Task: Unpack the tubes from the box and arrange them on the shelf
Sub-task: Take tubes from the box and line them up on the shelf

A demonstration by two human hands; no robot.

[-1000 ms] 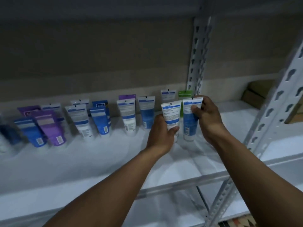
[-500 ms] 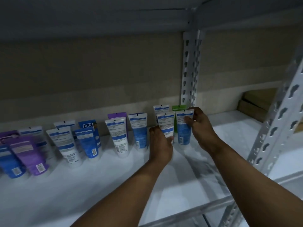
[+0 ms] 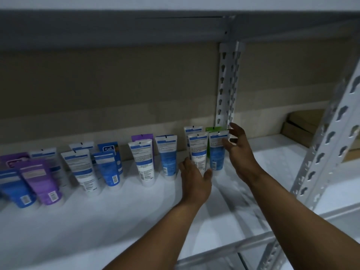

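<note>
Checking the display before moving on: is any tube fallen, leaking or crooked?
Nothing stands out. The tubes all stand cap-down on the shelf, none fallen or leaking. Those at left look tilted, perhaps only lens distortion.

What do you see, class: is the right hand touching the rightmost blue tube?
Cannot tell. In the head view the thumb of the right hand overlaps the edge of the blue tube; fingers spread, contact or gap is unclear.

A: Right end of the row?
B: White tube (image 3: 197, 151) and blue tube (image 3: 216, 152), upright on their caps, side by side, crimped ends up.
A: Elsewhere?
B: Other tubes (image 3: 143, 162), blue, white and purple, standing in two ranks along the white shelf (image 3: 97, 221); green tube (image 3: 212, 129) behind the pair.
</note>
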